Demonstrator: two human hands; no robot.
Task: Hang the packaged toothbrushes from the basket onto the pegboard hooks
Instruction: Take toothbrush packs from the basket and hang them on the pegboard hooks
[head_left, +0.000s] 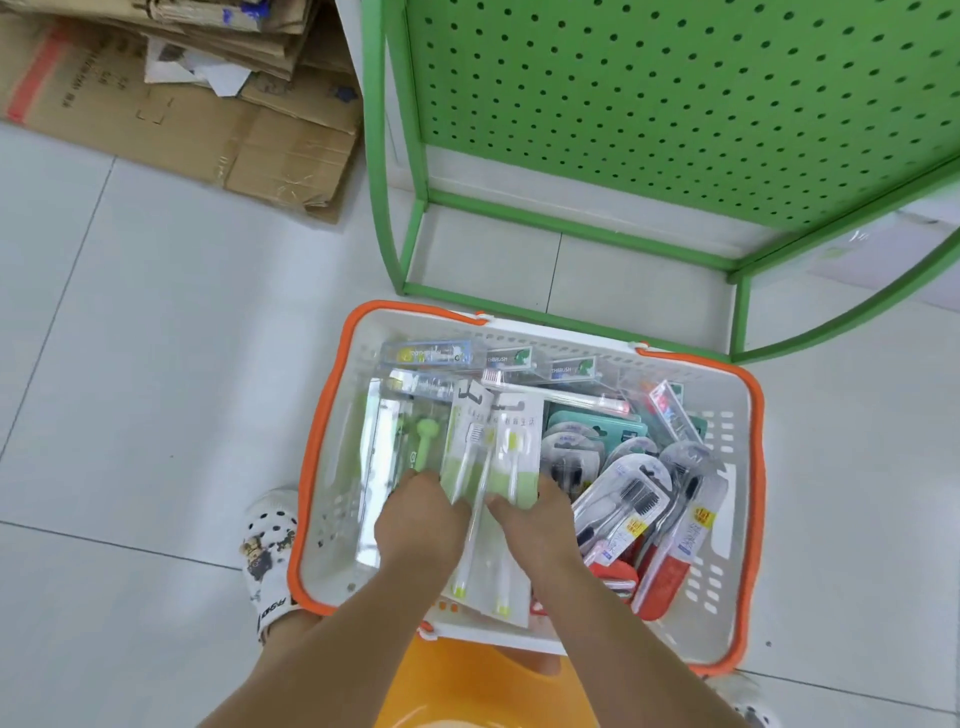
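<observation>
Head view: left hand, right hand grip toothbrush pack in basket.

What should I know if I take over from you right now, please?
Left hand and right hand: both down in the basket, fingers on the white-and-green pack; whether they grip it cannot be told.
Things: basket on the floor in front of the pegboard, full of mixed toothbrush packs.
Done: nothing hung on the part of the pegboard in view; no hooks visible there.
Left: lift the pack out, hang it, then the rest.
</observation>
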